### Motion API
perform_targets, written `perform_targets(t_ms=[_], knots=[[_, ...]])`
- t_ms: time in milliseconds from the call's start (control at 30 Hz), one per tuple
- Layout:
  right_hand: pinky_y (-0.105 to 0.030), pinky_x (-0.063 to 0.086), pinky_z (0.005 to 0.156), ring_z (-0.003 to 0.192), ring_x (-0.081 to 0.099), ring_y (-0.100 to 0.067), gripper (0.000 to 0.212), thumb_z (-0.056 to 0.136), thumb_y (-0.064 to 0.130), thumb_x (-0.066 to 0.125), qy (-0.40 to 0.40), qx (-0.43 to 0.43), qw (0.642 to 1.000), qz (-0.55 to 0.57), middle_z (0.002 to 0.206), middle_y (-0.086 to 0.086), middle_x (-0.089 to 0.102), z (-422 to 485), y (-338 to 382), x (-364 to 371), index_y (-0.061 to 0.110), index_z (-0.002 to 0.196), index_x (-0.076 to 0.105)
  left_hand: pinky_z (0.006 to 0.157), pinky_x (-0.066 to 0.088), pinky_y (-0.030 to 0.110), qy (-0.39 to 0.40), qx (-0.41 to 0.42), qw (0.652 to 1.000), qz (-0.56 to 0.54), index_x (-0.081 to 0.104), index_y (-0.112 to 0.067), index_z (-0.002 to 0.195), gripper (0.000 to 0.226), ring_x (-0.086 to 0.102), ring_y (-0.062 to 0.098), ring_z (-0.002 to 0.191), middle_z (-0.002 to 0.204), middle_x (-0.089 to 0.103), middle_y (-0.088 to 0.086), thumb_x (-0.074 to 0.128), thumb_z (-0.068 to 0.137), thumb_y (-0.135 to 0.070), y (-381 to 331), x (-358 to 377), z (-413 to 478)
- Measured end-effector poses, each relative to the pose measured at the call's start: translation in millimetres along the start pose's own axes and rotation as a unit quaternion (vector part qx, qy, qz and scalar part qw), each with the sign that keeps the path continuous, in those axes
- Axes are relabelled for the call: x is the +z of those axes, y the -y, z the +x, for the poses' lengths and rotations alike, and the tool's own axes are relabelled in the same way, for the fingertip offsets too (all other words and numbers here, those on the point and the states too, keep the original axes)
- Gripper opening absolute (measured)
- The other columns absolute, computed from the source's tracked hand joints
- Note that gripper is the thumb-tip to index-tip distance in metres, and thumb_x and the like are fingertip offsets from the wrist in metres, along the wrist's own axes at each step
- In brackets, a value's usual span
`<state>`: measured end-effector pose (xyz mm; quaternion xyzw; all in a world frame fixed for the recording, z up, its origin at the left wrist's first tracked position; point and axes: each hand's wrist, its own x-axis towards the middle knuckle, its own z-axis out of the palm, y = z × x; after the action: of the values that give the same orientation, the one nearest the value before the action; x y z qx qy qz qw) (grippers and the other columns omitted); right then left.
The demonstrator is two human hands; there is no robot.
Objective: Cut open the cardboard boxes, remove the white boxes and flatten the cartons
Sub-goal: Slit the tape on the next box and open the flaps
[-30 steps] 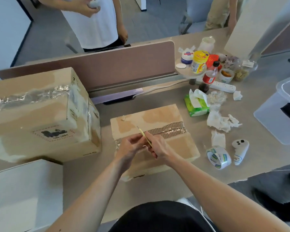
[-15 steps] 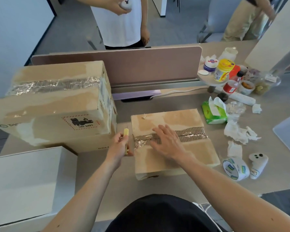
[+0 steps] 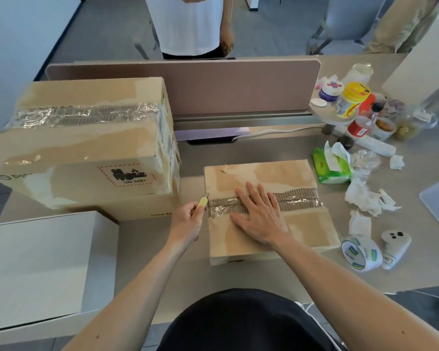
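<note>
- Small cardboard box [image 3: 269, 239]: lies directly under the right hand [image 3: 261, 219] and just right of the left hand [image 3: 188, 221]. The top seam is covered by clear tape [image 3: 221, 211] and the flaps are closed. It is judged unopened.
- Right hand: laid flat on the taped seam, fingers straight and spread. Nothing is gripped.
- Left hand: fingers are curled round a yellow-handled cutter [image 3: 202, 202]. The blade tip is set at the left end of the seam, at the box's edge. The cut is judged to be only at its start.
- Large cardboard box [image 3: 86, 153]: stands beyond and left of the left hand. Its top tape is unbroken, so it is judged uncut.
- White box [image 3: 36, 269]: rests left of the left hand, nearer the person. Whether it was taken from a carton cannot be told.
- Flattened cartons: none is seen. Cutting both boxes, removing their contents and flattening are judged outstanding.
- Writing, large box: "UN 3481" is read inside a red dashed frame under a black pictogram. "PICO" is printed upside down at the lower front edge.
- Tape roll [image 3: 360, 253]: lies on the worktop [image 3: 238, 277] right of the right hand. Its print is too small to read.
</note>
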<state>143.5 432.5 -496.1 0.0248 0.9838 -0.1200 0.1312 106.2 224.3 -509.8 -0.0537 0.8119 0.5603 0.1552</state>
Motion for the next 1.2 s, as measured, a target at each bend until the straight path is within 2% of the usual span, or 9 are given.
perform_targets(t_ms=[100, 200, 300, 467, 567, 667, 767, 1000, 1200], knots=[[-0.040, -0.008, 0.121, 0.151, -0.016, -0.018, 0.073, 0.093, 0.069, 0.028, -0.002, 0.004, 1.000, 0.003, 0.164, 0.008, -0.014, 0, 0, 2, 0.041, 0.155, 0.000, 0.050, 0.035, 0.038, -0.033, 0.020, 0.999, 0.026, 0.060, -0.002, 0.081, 0.030, 0.037, 0.019, 0.051, 0.054, 0.042, -0.005, 0.054, 0.098, -0.026, 6, -4, 2], [-0.040, -0.008, 0.121, 0.151, -0.015, -0.018, 0.074, 0.093, 0.069, 0.029, -0.002, 0.007, 1.000, 0.005, 0.164, 0.008, -0.013, 0, 0, 1, 0.042, 0.155, 0.000, 0.052, 0.045, 0.047, -0.027, 0.037, 0.996, 0.077, 0.063, -0.006, 0.079, 0.029, 0.041, 0.021, 0.051, 0.049, 0.043, -0.010, 0.055, 0.098, -0.027, 7, -5, -1], [-0.041, -0.007, 0.121, 0.151, -0.014, -0.018, 0.074, 0.093, 0.069, 0.030, -0.004, 0.006, 1.000, 0.008, 0.164, 0.008, -0.012, 0, 1, 1, 0.041, 0.155, 0.001, 0.054, 0.047, 0.049, -0.025, 0.044, 0.995, 0.091, 0.063, -0.003, 0.080, 0.033, 0.042, 0.020, 0.051, 0.052, 0.042, -0.007, 0.055, 0.098, -0.030, 7, -3, -1], [-0.041, -0.006, 0.122, 0.151, -0.013, -0.019, 0.073, 0.093, 0.069, 0.029, -0.007, 0.004, 1.000, 0.005, 0.165, 0.007, -0.012, 1, 0, 3, 0.041, 0.155, 0.002, 0.053, 0.044, 0.049, -0.033, 0.073, 0.990, 0.113, 0.059, -0.002, 0.073, 0.039, 0.038, 0.020, 0.049, 0.051, 0.039, -0.002, 0.056, 0.099, -0.030, 9, 1, -4], [-0.042, -0.006, 0.122, 0.151, -0.013, -0.020, 0.073, 0.093, 0.070, 0.028, -0.008, 0.003, 1.000, 0.004, 0.165, 0.007, -0.011, 2, 0, 3, 0.041, 0.155, 0.002, 0.052, 0.039, 0.042, -0.026, 0.083, 0.987, 0.133, 0.058, -0.001, 0.071, 0.043, 0.037, 0.025, 0.049, 0.050, 0.038, -0.001, 0.055, 0.100, -0.033, 9, 0, -3], [-0.042, -0.006, 0.122, 0.151, -0.014, -0.020, 0.073, 0.093, 0.070, 0.028, -0.007, 0.003, 1.000, 0.002, 0.165, 0.007, -0.012, 1, -1, 3, 0.041, 0.155, 0.002, 0.052, 0.022, 0.037, -0.006, 0.110, 0.980, 0.166, 0.045, -0.009, 0.057, 0.049, 0.027, 0.015, 0.049, 0.048, 0.030, -0.005, 0.053, 0.099, -0.032, 5, -5, -1], [-0.042, -0.006, 0.122, 0.151, -0.014, -0.020, 0.073, 0.093, 0.070, 0.027, -0.005, 0.003, 1.000, 0.006, 0.165, 0.007, -0.012, 1, -1, 3, 0.041, 0.155, 0.003, 0.051, 0.014, 0.034, 0.022, 0.131, 0.969, 0.206, 0.029, -0.019, 0.053, 0.052, 0.022, 0.017, 0.050, 0.048, 0.024, -0.004, 0.053, 0.099, -0.028, 1, -10, 3], [-0.043, -0.007, 0.122, 0.151, -0.016, -0.021, 0.073, 0.093, 0.071, 0.024, 0.004, 0.002, 1.000, 0.004, 0.164, 0.006, -0.014, 2, -1, 3, 0.040, 0.155, 0.000, 0.052, 0.013, 0.032, 0.047, 0.140, 0.965, 0.215, 0.027, -0.013, 0.058, 0.053, 0.016, 0.017, 0.059, 0.057, 0.019, -0.002, 0.057, 0.099, -0.026, 4, -12, -4], [-0.043, -0.008, 0.122, 0.150, -0.018, -0.022, 0.073, 0.094, 0.071, 0.024, 0.007, 0.001, 1.000, 0.004, 0.164, 0.005, -0.016, 3, -1, 4, 0.040, 0.156, 0.001, 0.054, 0.014, 0.035, 0.054, 0.140, 0.965, 0.215, 0.027, -0.015, 0.057, 0.052, 0.017, 0.017, 0.059, 0.057, 0.019, -0.002, 0.057, 0.099, -0.024, 1, -15, -9]])
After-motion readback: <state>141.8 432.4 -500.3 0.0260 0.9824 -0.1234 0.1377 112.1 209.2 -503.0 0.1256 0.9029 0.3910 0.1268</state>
